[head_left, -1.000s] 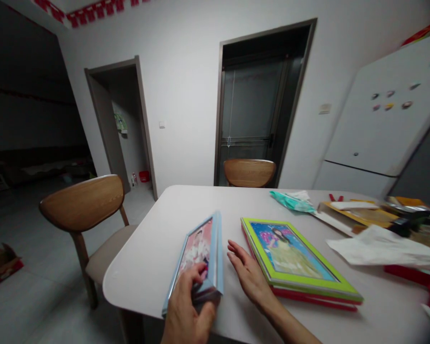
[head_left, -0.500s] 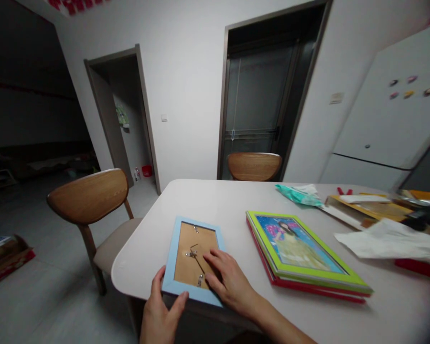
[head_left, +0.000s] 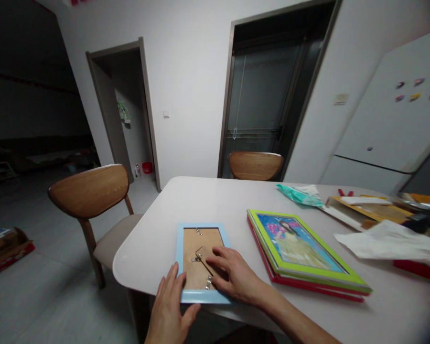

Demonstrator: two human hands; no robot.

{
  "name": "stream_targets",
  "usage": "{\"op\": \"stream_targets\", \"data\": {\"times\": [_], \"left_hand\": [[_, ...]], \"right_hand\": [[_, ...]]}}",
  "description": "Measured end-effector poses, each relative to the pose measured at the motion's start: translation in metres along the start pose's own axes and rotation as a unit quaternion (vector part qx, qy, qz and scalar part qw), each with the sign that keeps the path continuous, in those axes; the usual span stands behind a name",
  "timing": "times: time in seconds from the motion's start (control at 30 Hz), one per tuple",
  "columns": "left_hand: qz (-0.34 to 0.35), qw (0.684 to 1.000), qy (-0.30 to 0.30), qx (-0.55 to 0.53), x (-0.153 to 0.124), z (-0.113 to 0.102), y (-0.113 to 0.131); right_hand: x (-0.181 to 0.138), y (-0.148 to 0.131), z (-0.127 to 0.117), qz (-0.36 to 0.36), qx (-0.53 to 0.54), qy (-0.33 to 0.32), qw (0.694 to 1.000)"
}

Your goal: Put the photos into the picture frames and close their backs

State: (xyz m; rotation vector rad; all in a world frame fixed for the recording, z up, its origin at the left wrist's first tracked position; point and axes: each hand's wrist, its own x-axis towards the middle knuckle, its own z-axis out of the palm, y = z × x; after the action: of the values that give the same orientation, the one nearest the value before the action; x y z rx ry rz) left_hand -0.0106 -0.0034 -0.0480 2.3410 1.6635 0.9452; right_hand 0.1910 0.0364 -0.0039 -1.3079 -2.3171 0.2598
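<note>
With left hand (head_left: 170, 306) spread and right hand (head_left: 236, 276) loosely curled, a careless pull could tip the pale-blue rectangular picture frame (head_left: 179, 244) off the round-cornered white tabletop (head_left: 154, 243)

One view on air, worn on the head — it looks forward and steeply down from the near side of the pale, round-cornered surface (head_left: 208, 200). The person's bare left hand (head_left: 170, 306) and bare right hand (head_left: 238, 277) come in close, low in the picture! Beyond the far edge it faces the plain white wall (head_left: 193, 86) — and it's wide, catching the brown wooden chair (head_left: 89, 191) at left and the tall white fridge (head_left: 390, 114), cut off at right.
</note>
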Motion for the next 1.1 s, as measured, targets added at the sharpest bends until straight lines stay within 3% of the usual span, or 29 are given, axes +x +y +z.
{"op": "stream_targets", "data": {"times": [0.2,0.5,0.63,0.83,0.9,1.1], "left_hand": [[0.006,0.997,-0.074,-0.038,0.014,-0.016,0.02],[0.026,0.997,-0.053,-0.056,0.011,-0.009,0.014],[0.023,0.996,-0.05,-0.065,0.012,-0.013,0.015],[0.0,0.994,-0.075,-0.074,0.014,-0.02,0.019],[-0.002,0.994,-0.077,-0.072,0.015,-0.019,0.019],[-0.007,0.994,-0.081,-0.067,0.015,-0.018,0.019]], "right_hand": [[0.02,-0.012,0.006,0.016,0.01,-0.025,1.0],[0.043,-0.025,0.028,0.042,-0.082,-0.008,0.996],[0.038,-0.027,0.01,0.018,-0.018,-0.035,0.999],[0.015,-0.016,-0.024,-0.008,0.104,-0.146,0.984],[0.01,-0.013,-0.02,-0.007,0.1,-0.136,0.986],[0.009,-0.014,0.009,-0.018,0.081,-0.025,0.996]]}}
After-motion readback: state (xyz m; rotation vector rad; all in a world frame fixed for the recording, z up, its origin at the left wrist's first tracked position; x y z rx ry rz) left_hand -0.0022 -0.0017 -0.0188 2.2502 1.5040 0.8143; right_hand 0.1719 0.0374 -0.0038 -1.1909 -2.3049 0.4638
